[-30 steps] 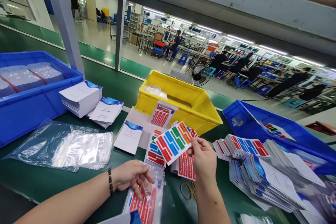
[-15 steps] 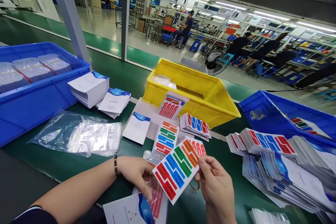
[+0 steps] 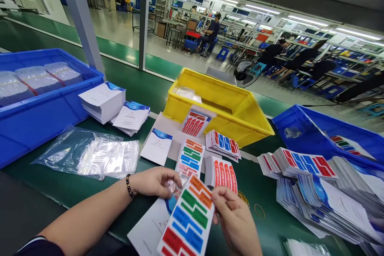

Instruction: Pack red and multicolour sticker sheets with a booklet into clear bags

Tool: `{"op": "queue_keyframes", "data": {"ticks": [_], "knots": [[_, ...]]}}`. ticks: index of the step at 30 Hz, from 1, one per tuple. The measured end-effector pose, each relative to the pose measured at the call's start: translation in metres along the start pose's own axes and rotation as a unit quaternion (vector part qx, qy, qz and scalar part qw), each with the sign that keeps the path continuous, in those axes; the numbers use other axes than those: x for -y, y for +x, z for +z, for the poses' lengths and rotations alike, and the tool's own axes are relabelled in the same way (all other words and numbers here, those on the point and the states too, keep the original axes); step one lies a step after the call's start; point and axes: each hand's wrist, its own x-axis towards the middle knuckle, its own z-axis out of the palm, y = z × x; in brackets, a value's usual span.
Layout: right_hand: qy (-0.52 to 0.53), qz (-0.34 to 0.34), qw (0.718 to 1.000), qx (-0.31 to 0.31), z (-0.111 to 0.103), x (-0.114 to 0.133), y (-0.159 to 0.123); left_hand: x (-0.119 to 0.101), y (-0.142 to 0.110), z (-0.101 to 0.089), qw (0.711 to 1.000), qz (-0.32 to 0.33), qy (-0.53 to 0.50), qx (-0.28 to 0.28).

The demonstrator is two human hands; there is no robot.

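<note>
My right hand (image 3: 237, 218) pinches the upper right edge of a sticker sheet (image 3: 189, 216) printed in orange, green, blue and red. Curled around the edge of a clear plastic bag (image 3: 171, 186) is my left hand (image 3: 156, 182), with a bead bracelet on its wrist. A white and blue booklet (image 3: 147, 222) lies under the sticker sheet, partly hidden by it; whether it sits inside the bag I cannot tell. Just beyond my hands are another multicoloured sheet stack (image 3: 190, 154) and a stack of red-striped stickers (image 3: 223, 174).
A yellow bin (image 3: 222, 116) stands at the back, with blue bins at left (image 3: 51, 100) and right (image 3: 318, 124). Booklet stacks (image 3: 102, 102) and clear bags (image 3: 108, 158) lie at left. More booklets (image 3: 339, 204) are piled at right, near a rubber band (image 3: 259, 210).
The sticker sheet has come down and left with my right hand, and now overlaps the booklet. My left hand has moved slightly up, with the bag's edge at its fingers.
</note>
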Motion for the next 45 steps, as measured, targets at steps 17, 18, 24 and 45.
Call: {"op": "queue_keyframes", "data": {"ticks": [17, 18, 24, 45], "knots": [[-0.144, -0.06, 0.988, 0.0, 0.041, -0.022, 0.011, 0.008, 0.01, 0.016, 0.974, 0.085, -0.161, -0.136], [-0.145, -0.075, 0.987, -0.013, 0.04, -0.021, 0.012, 0.007, 0.009, 0.016, 0.973, 0.087, -0.167, -0.135], [-0.119, -0.055, 0.991, -0.011, 0.032, -0.018, 0.016, 0.002, 0.007, 0.016, 0.969, 0.09, -0.19, -0.128], [0.001, -0.076, 0.996, -0.038, 0.035, -0.012, 0.025, 0.011, 0.004, 0.019, 0.99, 0.058, -0.097, -0.081]]}}
